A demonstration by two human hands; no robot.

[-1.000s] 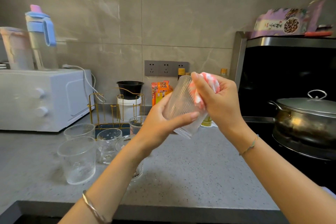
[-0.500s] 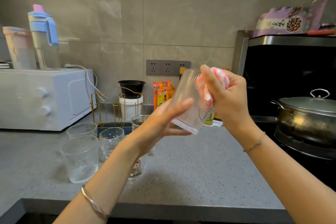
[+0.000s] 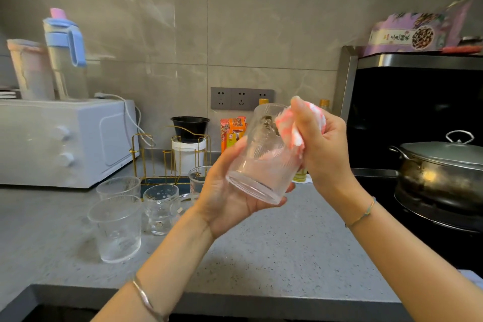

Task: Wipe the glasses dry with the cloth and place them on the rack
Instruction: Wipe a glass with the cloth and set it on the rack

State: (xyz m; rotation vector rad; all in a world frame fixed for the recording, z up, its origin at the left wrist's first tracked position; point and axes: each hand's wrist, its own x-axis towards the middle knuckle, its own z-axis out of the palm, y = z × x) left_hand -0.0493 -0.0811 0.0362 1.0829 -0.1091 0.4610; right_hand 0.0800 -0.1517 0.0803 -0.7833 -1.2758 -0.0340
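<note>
Forearms bare. Left wrist: thin silver bangle (image 3: 145, 298), plain, smooth. Right wrist: slim teal cord bracelet (image 3: 362, 213), sitting loose.

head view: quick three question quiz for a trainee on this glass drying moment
1. True or false: the left hand holds the ribbed glass clear of the counter.
2. The lidded pot sits: A on the microwave, B on the stove, C in the rack.
3. Fill in: the cloth is gripped by the ___ hand.
Key: 1 true; 2 B; 3 right hand.
</note>
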